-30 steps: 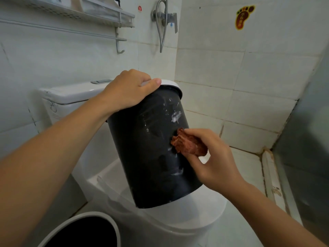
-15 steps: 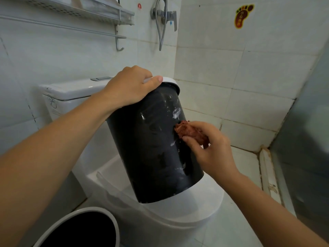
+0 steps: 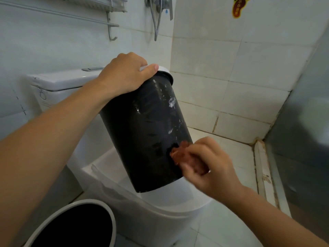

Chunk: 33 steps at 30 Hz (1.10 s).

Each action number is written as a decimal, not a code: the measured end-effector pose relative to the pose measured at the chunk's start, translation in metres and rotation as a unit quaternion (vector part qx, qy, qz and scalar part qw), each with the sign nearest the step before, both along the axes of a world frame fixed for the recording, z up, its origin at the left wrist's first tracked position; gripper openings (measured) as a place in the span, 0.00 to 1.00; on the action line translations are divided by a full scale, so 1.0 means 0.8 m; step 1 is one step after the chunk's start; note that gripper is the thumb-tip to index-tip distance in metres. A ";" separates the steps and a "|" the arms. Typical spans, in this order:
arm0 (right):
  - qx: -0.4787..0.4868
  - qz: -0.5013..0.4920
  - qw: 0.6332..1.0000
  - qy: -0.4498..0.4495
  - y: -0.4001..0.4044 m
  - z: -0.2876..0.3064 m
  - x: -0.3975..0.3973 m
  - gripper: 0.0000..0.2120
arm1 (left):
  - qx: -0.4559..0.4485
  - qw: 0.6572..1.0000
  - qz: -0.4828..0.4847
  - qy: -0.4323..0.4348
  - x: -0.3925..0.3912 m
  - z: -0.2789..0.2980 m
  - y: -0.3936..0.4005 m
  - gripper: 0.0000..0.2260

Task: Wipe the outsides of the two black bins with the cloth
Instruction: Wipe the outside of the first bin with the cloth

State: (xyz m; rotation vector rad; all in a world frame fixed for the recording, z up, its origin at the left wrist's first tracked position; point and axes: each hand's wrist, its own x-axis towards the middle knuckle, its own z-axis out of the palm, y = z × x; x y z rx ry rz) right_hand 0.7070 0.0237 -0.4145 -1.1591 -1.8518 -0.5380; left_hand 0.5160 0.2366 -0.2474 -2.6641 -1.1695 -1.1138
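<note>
A black bin (image 3: pixel 142 136) with a white rim stands tilted on the closed toilet lid (image 3: pixel 170 200). My left hand (image 3: pixel 124 75) grips its white rim at the top and holds it tilted. My right hand (image 3: pixel 208 166) holds a reddish-brown cloth (image 3: pixel 179 152) bunched in its fingers and presses it against the bin's lower right side. The bin's wall shows wet streaks and foam spots. A second black bin (image 3: pixel 74 227) with a white rim stands on the floor at the lower left, only its open top in view.
The white toilet's cistern (image 3: pixel 58 82) stands behind the bin against the tiled wall. A shower tap and hose (image 3: pixel 158 13) hang above, with a metal rack (image 3: pixel 110 18) to the left. A glass partition (image 3: pixel 302 139) borders the right side. Tiled floor (image 3: pixel 231 157) lies beyond the toilet.
My right hand has slid the cloth down the bin's right side from mid-height to near the bottom. The left hand keeps its grip on the rim.
</note>
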 end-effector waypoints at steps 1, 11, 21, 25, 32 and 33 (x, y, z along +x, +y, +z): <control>-0.003 0.004 0.999 -0.043 0.000 -0.009 -0.006 0.13 | -0.001 1.000 0.002 0.000 0.000 0.000 0.000 0.27; -0.052 -0.060 0.992 0.097 0.018 0.000 0.011 0.10 | 0.010 1.000 0.013 -0.004 0.001 -0.001 -0.003 0.28; -0.084 -0.117 0.970 0.195 0.033 -0.005 0.005 0.08 | 0.035 0.999 0.011 0.007 0.004 -0.001 -0.007 0.28; -0.061 -0.013 0.995 0.074 0.023 -0.021 -0.003 0.11 | 0.029 0.999 0.009 0.009 0.008 0.000 -0.005 0.28; -0.093 -0.103 0.963 0.233 0.047 0.017 0.019 0.08 | 0.004 1.000 0.024 -0.013 0.002 0.000 0.003 0.28; -0.102 -0.108 0.955 0.256 0.049 0.023 0.021 0.07 | 0.002 1.000 0.023 -0.013 0.002 -0.001 0.004 0.28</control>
